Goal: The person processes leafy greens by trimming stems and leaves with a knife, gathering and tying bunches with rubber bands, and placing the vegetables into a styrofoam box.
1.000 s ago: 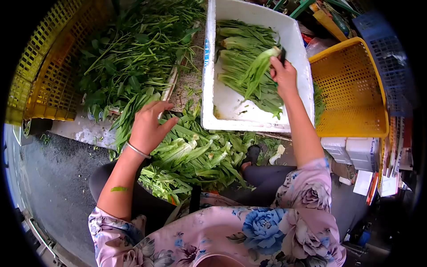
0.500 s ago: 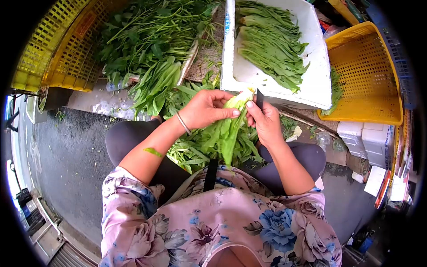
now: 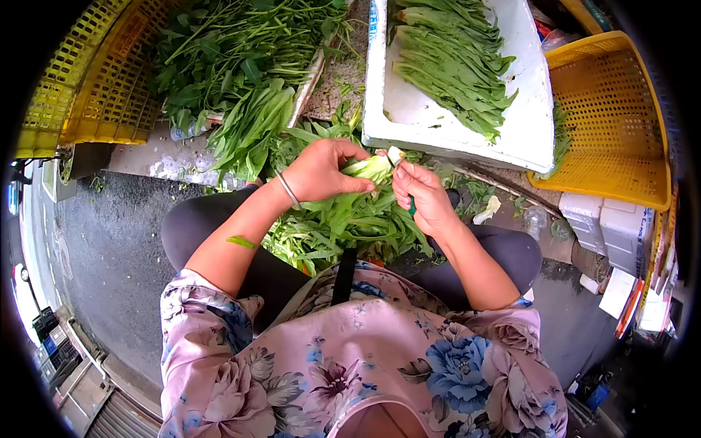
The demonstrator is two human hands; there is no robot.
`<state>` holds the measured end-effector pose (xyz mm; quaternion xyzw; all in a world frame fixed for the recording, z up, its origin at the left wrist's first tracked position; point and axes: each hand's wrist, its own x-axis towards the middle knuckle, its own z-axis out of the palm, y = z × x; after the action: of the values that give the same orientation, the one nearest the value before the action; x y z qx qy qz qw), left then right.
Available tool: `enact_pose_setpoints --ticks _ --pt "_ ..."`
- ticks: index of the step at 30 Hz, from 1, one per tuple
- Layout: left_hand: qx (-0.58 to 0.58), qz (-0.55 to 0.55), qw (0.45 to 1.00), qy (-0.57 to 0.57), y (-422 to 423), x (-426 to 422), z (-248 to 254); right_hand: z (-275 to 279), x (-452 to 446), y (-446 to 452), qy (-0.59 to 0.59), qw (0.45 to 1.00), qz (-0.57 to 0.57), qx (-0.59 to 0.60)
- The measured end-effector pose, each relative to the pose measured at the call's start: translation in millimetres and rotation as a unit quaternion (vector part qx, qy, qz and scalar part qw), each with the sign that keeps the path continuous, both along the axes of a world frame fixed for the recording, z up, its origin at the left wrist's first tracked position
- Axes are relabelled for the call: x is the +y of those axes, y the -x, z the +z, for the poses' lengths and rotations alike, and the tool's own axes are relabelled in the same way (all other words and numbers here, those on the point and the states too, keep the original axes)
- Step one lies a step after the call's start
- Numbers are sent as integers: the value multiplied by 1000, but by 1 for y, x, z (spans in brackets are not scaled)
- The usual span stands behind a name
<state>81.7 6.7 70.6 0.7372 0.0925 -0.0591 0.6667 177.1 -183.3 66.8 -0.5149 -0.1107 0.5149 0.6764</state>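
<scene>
My left hand (image 3: 321, 172) is closed around a leafy lettuce (image 3: 371, 169), its pale stem end pointing right. My right hand (image 3: 426, 196) grips a small knife with a green handle (image 3: 412, 207). Its dark blade lies against the stem end, close to the right thumb. Below both hands a heap of loose green leaves (image 3: 343, 223) fills the space between my knees. A scrap of leaf (image 3: 240, 241) sticks to my left forearm.
Ahead on the right stands a white foam box (image 3: 456, 141) with lettuces laid in a row. Long-stemmed greens (image 3: 241, 55) are piled ahead on the left. Yellow plastic crates stand at left (image 3: 120, 95) and right (image 3: 610, 117). White boxes (image 3: 624, 230) sit at far right.
The lettuce has turned from hanging downward to pointing its stem end right. The knife blade has swung from pointing up to lying at the stem end. Both hands have shifted slightly.
</scene>
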Motion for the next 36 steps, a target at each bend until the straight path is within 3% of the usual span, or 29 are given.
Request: enact_pose_setpoints --ticks 3,5,7,8,9,10,11,13,14,15,17,23,26,29,32,33,34,36 --pt "-40 -16 999 -1 5 7 -12 -13 -6 -2 52 995 41 76" --pt "49 -36 997 48 8 10 -10 -16 -5 -1 220 970 102 28" --pt "68 -15 994 86 9 12 -14 -42 -15 -4 255 958 128 -30" --pt "86 4 989 123 9 13 -16 -55 -21 -5 320 905 214 -180" --pt "86 3 989 122 7 14 -17 -63 -24 -5 374 818 292 -324" --pt "87 16 987 133 5 15 -18 -70 -27 -3 413 714 296 -482" --pt "88 31 985 144 4 16 -18 -76 -30 -6 413 713 295 -483" --pt "61 53 991 103 3 14 -20 -58 -19 -6 309 857 127 -393" --pt "72 62 995 36 2 12 -19 -40 -9 -4 225 931 53 -284" --pt "83 69 994 -31 0 10 -17 -23 -1 -4 225 931 53 -283" --pt "75 71 993 -56 -3 0 -12 -6 9 -4 157 978 -28 -138" --pt "63 -10 991 -122 -10 -13 -13 -14 20 0 105 967 -56 -226" --pt "57 -5 997 -54 -12 -5 -17 -10 18 -6 120 957 -38 -262" --pt "81 7 996 -40 -11 6 -18 -3 15 -12 206 895 -55 -392" --pt "57 148 981 109 -11 26 -22 -14 4 -22 256 875 -24 -410" --pt "70 204 944 252 -10 31 -12 -19 0 -22 282 860 37 -424" --pt "69 238 914 322 -10 39 -13 -24 -2 -22 306 840 98 -437" --pt "57 281 858 427 -8 56 -19 -39 -7 -20 320 839 92 -432"
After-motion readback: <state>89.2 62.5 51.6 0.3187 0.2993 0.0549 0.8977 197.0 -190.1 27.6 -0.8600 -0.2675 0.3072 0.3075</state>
